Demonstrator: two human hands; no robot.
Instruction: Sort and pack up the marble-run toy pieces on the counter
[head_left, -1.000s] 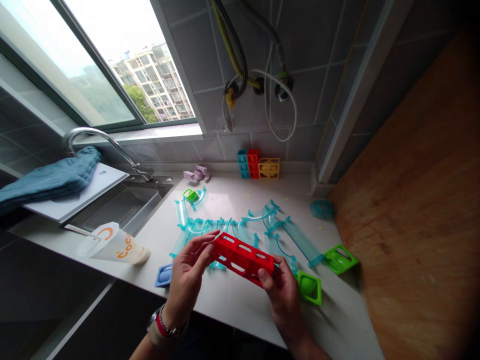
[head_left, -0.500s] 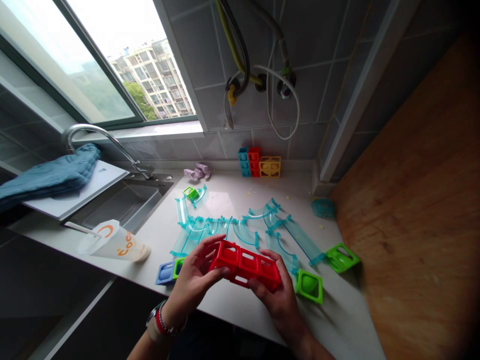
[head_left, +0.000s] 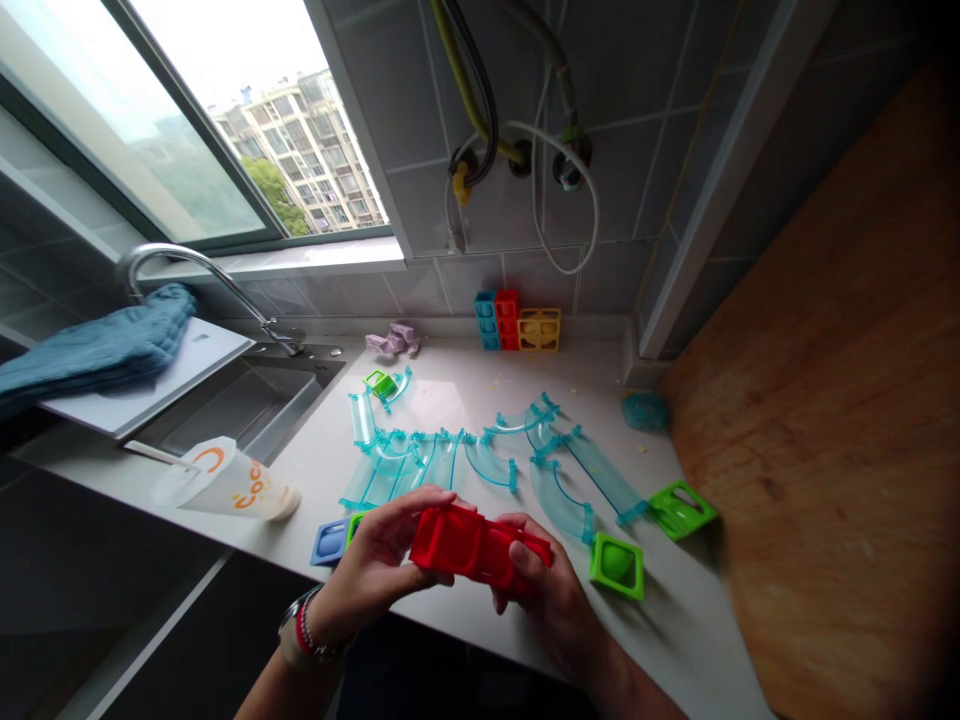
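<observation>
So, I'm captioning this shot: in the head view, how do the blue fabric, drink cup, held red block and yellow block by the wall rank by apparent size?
1. Blue fabric
2. Drink cup and red block: too alike to rank, the block being partly covered
3. Yellow block

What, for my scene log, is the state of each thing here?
Red block: held in both hands
Left hand: gripping the red block
Right hand: gripping it too
Turquoise track pieces: spread out; whether joined, unclear
Cup: lidded, straw in
Sink: partly covered
White board: lying over sink
Blue cloth: draped on board
</observation>
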